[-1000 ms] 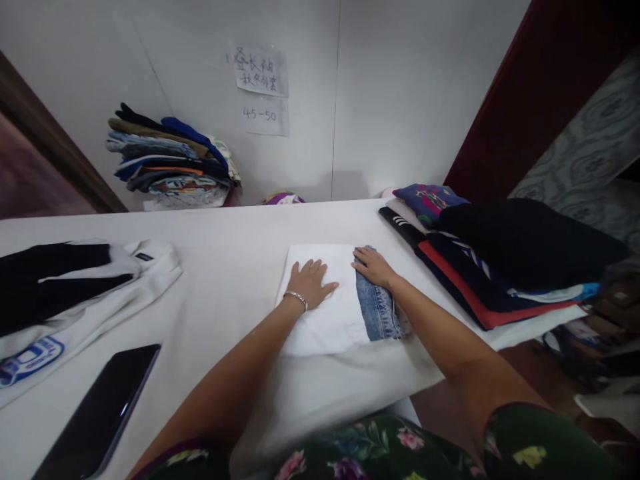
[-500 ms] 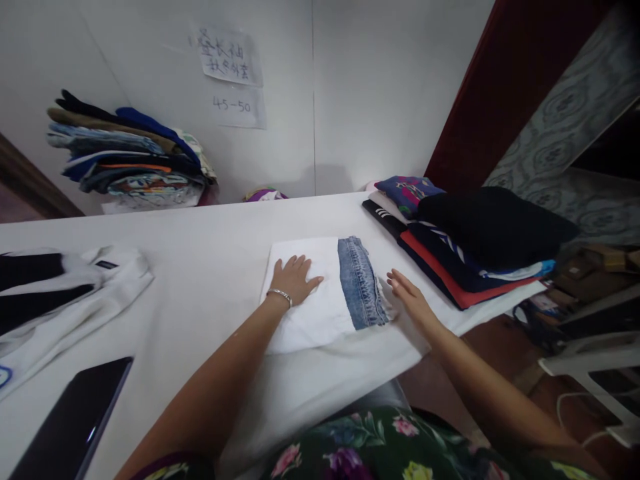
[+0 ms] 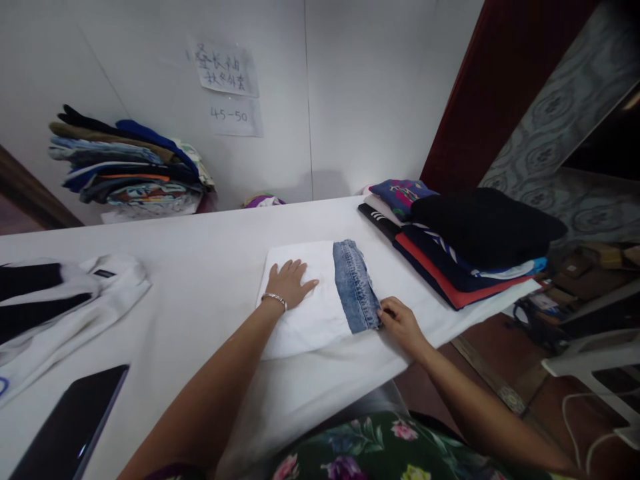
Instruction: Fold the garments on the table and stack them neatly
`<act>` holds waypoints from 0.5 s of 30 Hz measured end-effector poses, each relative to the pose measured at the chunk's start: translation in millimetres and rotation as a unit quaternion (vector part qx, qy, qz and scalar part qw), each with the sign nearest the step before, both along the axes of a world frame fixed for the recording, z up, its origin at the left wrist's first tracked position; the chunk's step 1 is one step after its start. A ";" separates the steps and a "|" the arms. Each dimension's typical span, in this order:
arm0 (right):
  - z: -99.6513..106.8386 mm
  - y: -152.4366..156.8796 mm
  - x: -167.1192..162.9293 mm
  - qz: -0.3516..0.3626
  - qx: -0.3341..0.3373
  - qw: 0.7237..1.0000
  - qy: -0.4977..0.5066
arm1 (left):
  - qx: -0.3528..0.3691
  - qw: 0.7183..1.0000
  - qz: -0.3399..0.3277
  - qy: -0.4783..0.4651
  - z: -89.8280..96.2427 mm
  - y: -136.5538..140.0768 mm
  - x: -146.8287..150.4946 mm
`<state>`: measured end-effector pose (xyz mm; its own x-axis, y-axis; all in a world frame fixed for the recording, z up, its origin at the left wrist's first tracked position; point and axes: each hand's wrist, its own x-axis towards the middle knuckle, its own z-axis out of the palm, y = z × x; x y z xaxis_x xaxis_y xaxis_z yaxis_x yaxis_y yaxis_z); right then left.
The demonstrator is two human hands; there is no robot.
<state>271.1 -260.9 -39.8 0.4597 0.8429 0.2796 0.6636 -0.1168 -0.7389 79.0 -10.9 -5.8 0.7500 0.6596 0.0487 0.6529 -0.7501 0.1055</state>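
A folded white garment (image 3: 320,317) with a blue denim band (image 3: 356,287) along its right side lies flat in front of me on the white table (image 3: 200,260). My left hand (image 3: 290,283), with a silver bracelet at the wrist, rests flat on the white cloth, fingers spread. At the lower right corner of the denim band, my right hand (image 3: 397,320) pinches the frayed edge between thumb and fingers.
Folded clothes form a stack (image 3: 480,233) on the table's right end. Another clothes pile (image 3: 135,163) stands at the back left. A white and black garment (image 3: 100,293) and a dark phone (image 3: 73,420) lie on the left. A white stool (image 3: 590,360) stands at the right.
My right hand has moved down and left from hovering open beside the denim band and now grips its edge. My left hand stays flat on the white cloth.
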 end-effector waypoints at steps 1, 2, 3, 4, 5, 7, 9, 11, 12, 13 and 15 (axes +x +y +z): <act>-0.2 -1.9 -0.9 -0.002 0.005 1.000 -0.010 | -0.001 1.000 0.000 -0.007 0.2 0.7 -0.3; -0.3 -3.8 -2.1 -0.003 0.005 1.000 -0.021 | -0.003 1.000 0.002 -0.017 0.6 1.6 -1.1; -0.4 -5.2 -3.2 -0.006 0.000 1.000 -0.031 | -0.005 0.999 0.007 -0.032 1.3 2.7 -2.3; -0.6 -6.2 -4.0 -0.011 -0.009 0.999 -0.035 | -0.007 0.998 0.018 -0.053 2.1 4.1 -4.4; -0.8 -6.5 -4.3 -0.018 -0.020 0.999 -0.031 | -0.008 0.996 0.035 -0.078 2.9 5.7 -7.3; -0.7 -5.0 -3.5 -0.035 -0.043 0.998 0.004 | -0.017 0.987 0.086 -0.133 3.8 9.6 -16.0; 1.2 -0.7 -2.5 -0.050 -0.055 0.995 0.068 | -0.053 0.971 0.153 -0.175 2.5 14.4 -27.5; 5.1 5.9 -2.8 -0.040 -0.055 0.989 0.131 | -0.114 0.949 0.216 -0.199 -1.2 20.2 -39.7; 7.4 9.9 -3.6 -0.029 -0.052 0.986 0.153 | -0.143 0.936 0.243 -0.209 -3.4 23.5 -45.4; 9.5 14.2 -4.7 -0.016 -0.050 0.984 0.168 | -0.166 0.925 0.263 -0.218 -5.6 27.0 -50.5; 12.0 23.0 -6.5 -0.001 -0.047 0.982 0.185 | -0.186 0.912 0.277 -0.240 -8.0 33.8 -58.6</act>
